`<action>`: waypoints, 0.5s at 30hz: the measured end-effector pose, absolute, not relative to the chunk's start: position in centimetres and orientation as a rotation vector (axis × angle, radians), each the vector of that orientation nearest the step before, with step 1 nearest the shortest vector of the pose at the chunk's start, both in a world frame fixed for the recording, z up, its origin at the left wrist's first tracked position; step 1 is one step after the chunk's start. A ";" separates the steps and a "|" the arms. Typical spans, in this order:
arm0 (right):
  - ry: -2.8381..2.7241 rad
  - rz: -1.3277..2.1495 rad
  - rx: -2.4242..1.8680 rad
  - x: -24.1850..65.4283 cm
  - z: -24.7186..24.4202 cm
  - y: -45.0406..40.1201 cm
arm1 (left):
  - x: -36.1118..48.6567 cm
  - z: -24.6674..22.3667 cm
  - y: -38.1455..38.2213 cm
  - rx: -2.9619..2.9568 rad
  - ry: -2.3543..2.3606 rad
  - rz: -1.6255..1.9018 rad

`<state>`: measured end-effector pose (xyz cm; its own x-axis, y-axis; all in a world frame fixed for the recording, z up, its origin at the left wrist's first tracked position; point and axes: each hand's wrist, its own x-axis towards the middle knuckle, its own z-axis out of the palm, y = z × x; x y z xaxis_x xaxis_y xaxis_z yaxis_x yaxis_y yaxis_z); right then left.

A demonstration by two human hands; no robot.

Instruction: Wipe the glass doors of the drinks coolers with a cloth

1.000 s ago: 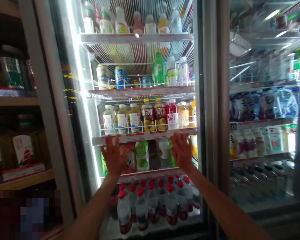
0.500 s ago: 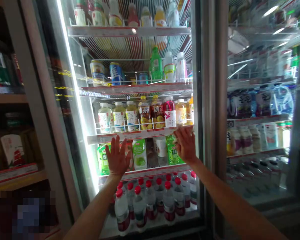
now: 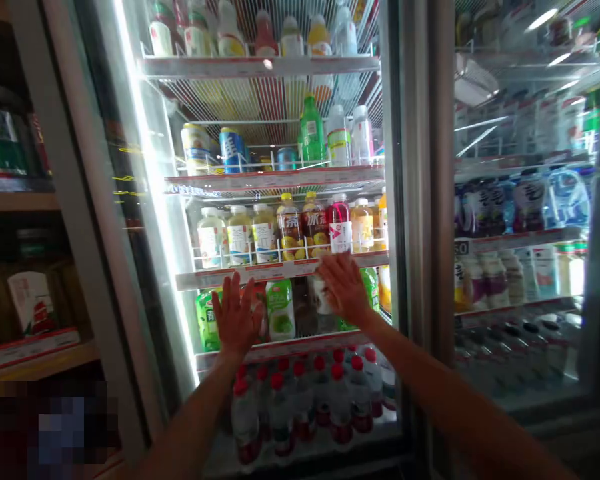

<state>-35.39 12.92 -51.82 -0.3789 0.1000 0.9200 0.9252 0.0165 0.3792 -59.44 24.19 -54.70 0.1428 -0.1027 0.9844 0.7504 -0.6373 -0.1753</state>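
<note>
My left hand [image 3: 236, 319] is raised with its fingers spread and holds nothing. It is in front of the lower shelf, nearest to a green carton [image 3: 281, 313] and a green drink pack [image 3: 207, 321]. My right hand [image 3: 346, 288], slightly blurred, has its fingers stretched out and is also without anything in it. It covers part of a white-labelled bottle [image 3: 323, 297] and of another green pack [image 3: 370, 287]. Above it stands a bottle of red drink [image 3: 339, 223] beside two dark iced tea bottles [image 3: 290, 227]. Whether either hand touches anything, I cannot tell.
A lit drinks fridge [image 3: 280, 179] has several wire shelves of bottles and cans. Red-capped water bottles [image 3: 280, 413] fill its bottom. On the right, past a metal post [image 3: 427, 200], is another stocked fridge [image 3: 523, 240]. Wooden shelves [image 3: 35, 360] with jars stand left.
My right hand has moved left along the shelf edge, uncovering an orange bottle at the right. My left hand stays in nearly the same place, fingers still spread.
</note>
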 end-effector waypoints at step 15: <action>-1.617 -1.501 -1.083 -35.8 -48.2 13.3 | -59.9 -50.3 23.4 -1.647 -0.575 -1.651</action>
